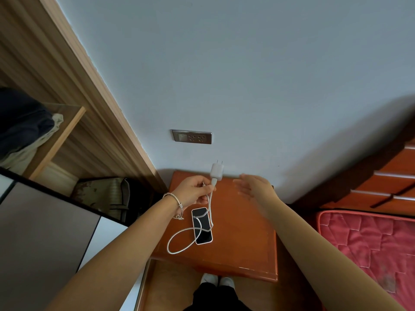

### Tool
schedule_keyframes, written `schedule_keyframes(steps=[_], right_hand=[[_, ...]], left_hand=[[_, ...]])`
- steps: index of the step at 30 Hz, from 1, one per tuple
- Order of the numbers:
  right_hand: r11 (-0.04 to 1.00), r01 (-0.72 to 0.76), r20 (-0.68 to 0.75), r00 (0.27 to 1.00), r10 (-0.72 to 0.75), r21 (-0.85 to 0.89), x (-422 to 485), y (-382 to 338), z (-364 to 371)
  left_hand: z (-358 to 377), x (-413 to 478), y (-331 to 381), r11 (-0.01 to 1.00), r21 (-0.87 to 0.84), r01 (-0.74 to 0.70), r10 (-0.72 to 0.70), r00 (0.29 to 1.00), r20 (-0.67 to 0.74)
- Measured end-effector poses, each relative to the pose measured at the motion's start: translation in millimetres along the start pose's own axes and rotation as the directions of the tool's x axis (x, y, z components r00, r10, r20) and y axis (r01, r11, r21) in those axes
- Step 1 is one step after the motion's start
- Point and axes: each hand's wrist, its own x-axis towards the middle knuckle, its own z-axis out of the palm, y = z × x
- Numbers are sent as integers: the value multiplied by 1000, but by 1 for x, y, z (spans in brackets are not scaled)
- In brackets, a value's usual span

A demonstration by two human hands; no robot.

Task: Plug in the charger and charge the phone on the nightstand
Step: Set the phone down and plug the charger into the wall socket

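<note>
At frame centre, the left hand (195, 191) holds the cable (179, 243) below the charger (217, 170); right hand (253, 187) open beside it; phone (201, 225) on the tabletop (242, 232).

Left hand (195, 191) pinched closed, right hand (254, 187) open, both arms outstretched.

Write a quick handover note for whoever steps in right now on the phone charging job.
Left hand: shut on the cable just below the white charger, prongs pointing up toward the wall.
Right hand: open, empty, beside the charger.
Wall socket: nothing plugged in, above the nightstand.
Phone: flat on the nightstand, cable looped across it; whether its end is in the phone cannot be told.
Done: charger picked up.
Left: push it into the socket, confirm the phone connection.
</note>
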Motion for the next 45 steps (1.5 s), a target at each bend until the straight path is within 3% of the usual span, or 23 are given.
schedule_keyframes(steps=[4, 12, 19, 22, 28, 35, 40, 45], right_hand=[[985, -96, 87, 993, 84, 142, -1, -5, 11], [984, -148, 217, 968, 125, 95, -4, -8, 18], [987, -143, 270, 955, 118, 73, -8, -7, 11], [976, -170, 291, 949, 123, 138, -9, -7, 10], [954, -206, 280, 950, 141, 219, -8, -9, 18], [946, -244, 312, 935, 170, 214, -1, -7, 48], [944, -254, 255, 946, 197, 211, 14, -7, 85], [954, -223, 170, 967, 190, 199, 33, -10, 117]], left_hand=[[-2, -4, -1, 1000, 25, -11, 11, 1000, 23], [3, -9, 1, 998, 56, -25, 19, 994, 104], [16, -10, 5, 997, 79, -21, 14, 997, 80], [19, -13, 3, 1000, 9, -18, 18, 998, 54], [5, -25, -9, 948, -319, 5, -13, 1000, -22], [-40, -28, -25, 871, -490, -14, -82, 981, -173], [-80, -24, -35, 855, -518, -17, -107, 972, -208], [-125, -15, -44, 901, -433, -14, -91, 971, -222]])
